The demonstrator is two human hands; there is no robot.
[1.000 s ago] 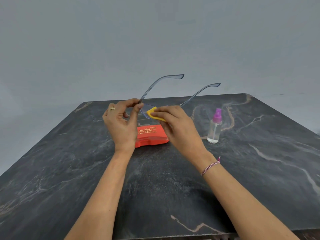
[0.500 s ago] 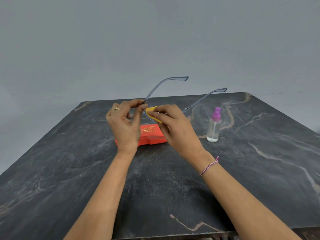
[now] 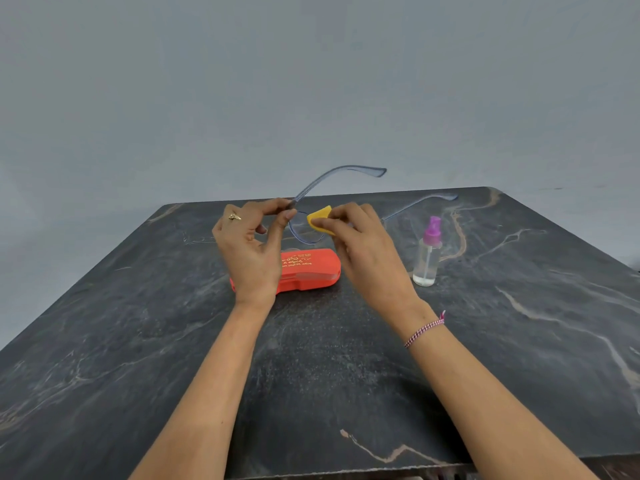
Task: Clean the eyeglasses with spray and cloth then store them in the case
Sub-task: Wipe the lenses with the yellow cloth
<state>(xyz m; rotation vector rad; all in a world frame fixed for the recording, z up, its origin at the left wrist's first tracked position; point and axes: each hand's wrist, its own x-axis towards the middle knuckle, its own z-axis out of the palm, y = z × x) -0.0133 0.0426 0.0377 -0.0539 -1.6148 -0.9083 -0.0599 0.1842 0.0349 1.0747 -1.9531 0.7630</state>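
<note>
I hold clear-framed eyeglasses (image 3: 304, 233) up above the table, temples open and pointing away from me. My left hand (image 3: 251, 247) pinches the frame at its left hinge corner. My right hand (image 3: 363, 247) presses a small yellow cloth (image 3: 320, 218) against a lens, fingers on either side. The orange glasses case (image 3: 308, 270) lies shut on the table below the hands, partly hidden by my left hand. A clear spray bottle (image 3: 427, 254) with a purple nozzle stands upright to the right of my right hand.
The dark marble-patterned table (image 3: 519, 323) ends at a far edge just behind the hands, and its front edge lies near me. A plain grey wall rises behind it.
The cloth has slid from the lens's left part toward its right side. The glasses have tilted a little, with the temples swinging rightward. The case and bottle have not moved.
</note>
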